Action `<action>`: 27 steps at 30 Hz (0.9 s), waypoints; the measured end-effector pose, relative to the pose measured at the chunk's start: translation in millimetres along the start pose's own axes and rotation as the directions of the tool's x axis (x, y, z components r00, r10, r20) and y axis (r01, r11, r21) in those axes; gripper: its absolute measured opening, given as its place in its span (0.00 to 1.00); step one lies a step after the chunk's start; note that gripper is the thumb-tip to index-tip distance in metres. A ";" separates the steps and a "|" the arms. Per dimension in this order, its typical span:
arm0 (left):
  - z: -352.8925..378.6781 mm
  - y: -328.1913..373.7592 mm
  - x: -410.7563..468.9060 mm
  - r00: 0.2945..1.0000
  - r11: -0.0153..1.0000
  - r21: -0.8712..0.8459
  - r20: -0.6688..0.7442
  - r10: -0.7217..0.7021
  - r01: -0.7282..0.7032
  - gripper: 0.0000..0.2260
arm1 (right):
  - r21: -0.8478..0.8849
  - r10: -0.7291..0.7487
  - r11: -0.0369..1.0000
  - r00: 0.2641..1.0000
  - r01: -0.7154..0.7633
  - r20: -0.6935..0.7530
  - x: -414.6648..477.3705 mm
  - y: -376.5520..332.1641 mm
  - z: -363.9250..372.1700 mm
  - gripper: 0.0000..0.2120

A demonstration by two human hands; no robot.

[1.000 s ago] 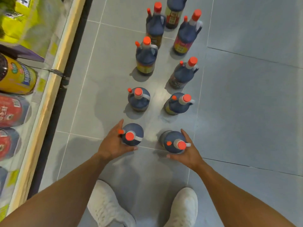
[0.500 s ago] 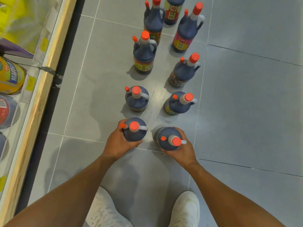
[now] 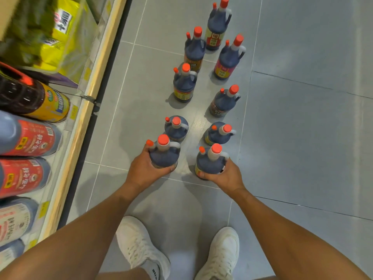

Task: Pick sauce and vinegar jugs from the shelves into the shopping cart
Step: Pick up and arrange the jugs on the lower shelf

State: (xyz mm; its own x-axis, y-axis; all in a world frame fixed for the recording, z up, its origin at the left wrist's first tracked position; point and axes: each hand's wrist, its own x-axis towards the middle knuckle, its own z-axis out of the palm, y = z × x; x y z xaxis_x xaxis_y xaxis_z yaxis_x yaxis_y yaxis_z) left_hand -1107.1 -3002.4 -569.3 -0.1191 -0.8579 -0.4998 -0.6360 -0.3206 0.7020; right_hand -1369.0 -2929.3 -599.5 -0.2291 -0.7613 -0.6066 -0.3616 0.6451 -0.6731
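1. We see dark jugs with orange caps standing upright in two rough rows on the grey tiled floor point(image 3: 302, 138), running from the centre of the frame to its top. Set out clear of the shelf like this, they look staged for carrying off in pairs, though that is only our reading
2. The nearest pair is in hand. The left jug point(image 3: 164, 158) is just below the centre of the frame, and the right jug point(image 3: 210, 164) is beside it but apart from it
3. Our left hand point(image 3: 141, 170) wraps the left jug's body from the lower left, thumb up near the small spout cap and fingertips curled round the near side
4. Our right hand point(image 3: 226, 176) cups the right jug from the lower right, thumb across its near face and fingers closed round the far side
5. Both holds are on the bodies, not through the handles, probably because the handles face away from us
6. Both forearms rise from the bottom corners and converge. We are bent over our white shoes point(image 3: 141, 251) at the bottom centre
7. The left jug overlaps the one behind it and may be off the floor, but we cannot tell for sure
8. The shelf point(image 3: 86, 110) along the left edge holds more jugs. No shopping cart is in view, so both jugs have yet to reach it
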 end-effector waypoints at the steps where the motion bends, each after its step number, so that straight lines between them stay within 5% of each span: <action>1: -11.4 13.1 -8.6 1.000 1.000 -0.006 0.002 -0.003 0.003 0.32 | -0.001 -0.002 1.000 1.000 0.002 0.007 -9.6 -14.7 -8.5 0.33; 13: -199.2 244.8 -163.3 0.994 0.993 -0.051 -0.006 0.111 -0.111 0.42 | 0.085 -0.167 0.981 0.984 0.172 -0.062 -193.3 -272.0 -153.5 0.36; 16: -252.7 312.9 -206.5 0.986 0.984 -0.077 -0.058 0.157 -0.162 0.40 | 0.108 -0.215 0.969 0.973 0.223 -0.077 -243.0 -348.2 -196.5 0.45; 23: -365.9 451.8 -257.5 0.939 0.923 -0.182 -0.123 0.321 -0.340 0.38 | 0.129 -0.323 0.931 0.935 0.342 -0.149 -327.0 -503.9 -286.4 0.34; 27: -420.4 526.4 -277.4 0.879 0.848 -0.235 -0.175 0.444 -0.475 0.40 | 0.164 -0.408 0.882 0.889 0.443 -0.208 -361.8 -574.2 -328.1 0.41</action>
State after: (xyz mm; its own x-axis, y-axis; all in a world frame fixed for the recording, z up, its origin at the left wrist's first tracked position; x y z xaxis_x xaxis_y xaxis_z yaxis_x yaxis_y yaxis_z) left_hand -1088.3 -3102.0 152.2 -0.2537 -0.9665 -0.0390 -0.3040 0.0414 0.9518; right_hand -1375.1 -3045.8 145.3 -0.2446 -0.9534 -0.1766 -0.2721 0.2423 -0.9313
